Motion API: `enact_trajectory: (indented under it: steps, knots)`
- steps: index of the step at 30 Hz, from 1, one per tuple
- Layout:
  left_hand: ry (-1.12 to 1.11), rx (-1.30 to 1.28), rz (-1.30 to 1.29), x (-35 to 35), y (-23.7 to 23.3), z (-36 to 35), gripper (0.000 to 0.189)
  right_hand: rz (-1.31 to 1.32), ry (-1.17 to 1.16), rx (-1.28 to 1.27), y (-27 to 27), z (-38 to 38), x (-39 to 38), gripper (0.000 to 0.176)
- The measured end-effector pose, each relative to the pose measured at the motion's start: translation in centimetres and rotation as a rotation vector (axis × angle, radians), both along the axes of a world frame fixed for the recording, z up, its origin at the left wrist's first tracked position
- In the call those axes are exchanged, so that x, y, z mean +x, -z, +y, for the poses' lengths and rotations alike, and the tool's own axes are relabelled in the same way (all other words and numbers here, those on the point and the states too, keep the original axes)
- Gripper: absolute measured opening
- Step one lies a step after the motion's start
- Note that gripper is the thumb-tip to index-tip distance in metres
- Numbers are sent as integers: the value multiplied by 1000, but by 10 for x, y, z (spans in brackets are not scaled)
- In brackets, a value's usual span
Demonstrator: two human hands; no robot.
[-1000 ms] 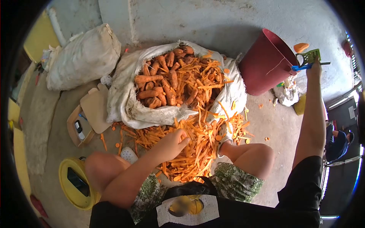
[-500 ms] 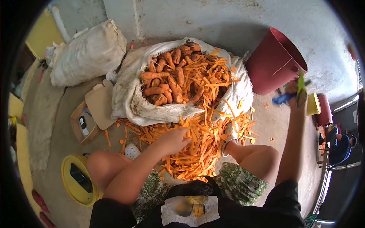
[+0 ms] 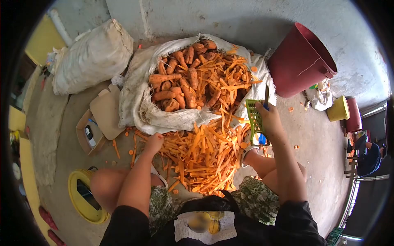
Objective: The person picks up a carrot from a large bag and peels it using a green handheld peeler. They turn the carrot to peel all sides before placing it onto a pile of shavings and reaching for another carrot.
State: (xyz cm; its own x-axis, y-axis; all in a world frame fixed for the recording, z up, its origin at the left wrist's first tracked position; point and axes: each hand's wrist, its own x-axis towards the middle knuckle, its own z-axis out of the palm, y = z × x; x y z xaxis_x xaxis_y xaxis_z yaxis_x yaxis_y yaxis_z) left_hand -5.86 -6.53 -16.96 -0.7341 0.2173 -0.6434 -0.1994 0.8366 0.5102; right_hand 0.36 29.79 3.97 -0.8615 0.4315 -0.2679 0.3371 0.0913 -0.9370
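Observation:
My right hand (image 3: 269, 117) is closed round a green perforated plastic grater (image 3: 254, 112) with a ring-shaped end. In the same grip is a knife (image 3: 266, 96) with a blue handle, its dark blade pointing up. Beside the left edge of a heap of orange carrot peelings (image 3: 205, 156), my left hand (image 3: 154, 143) is curled closed; whether anything is in it is hidden. Behind the heap, an opened white woven sack (image 3: 176, 121) holds whole carrots (image 3: 186, 92) on its left and more peelings and cut bits on its right.
A full white sack (image 3: 94, 57) leans at the back left, near an open cardboard box (image 3: 84, 139). A phone lies on a yellow bucket (image 3: 76, 209). A large maroon bin (image 3: 297, 61) stands by the wall, with a smaller yellow bucket (image 3: 338, 110) beyond. Another person (image 3: 367, 158) sits far right.
My right hand has swung inward from the far right, bringing the grater and knife beside the sack. My left hand has moved left, from over the peelings to the heap's edge.

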Motion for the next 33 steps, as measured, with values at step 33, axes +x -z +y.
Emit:
enact_trajectory:
  steps: [33]
  knots:
    - [-327,132,867,-220,11,32,25,-274,-156,855,1,38,-11,22]
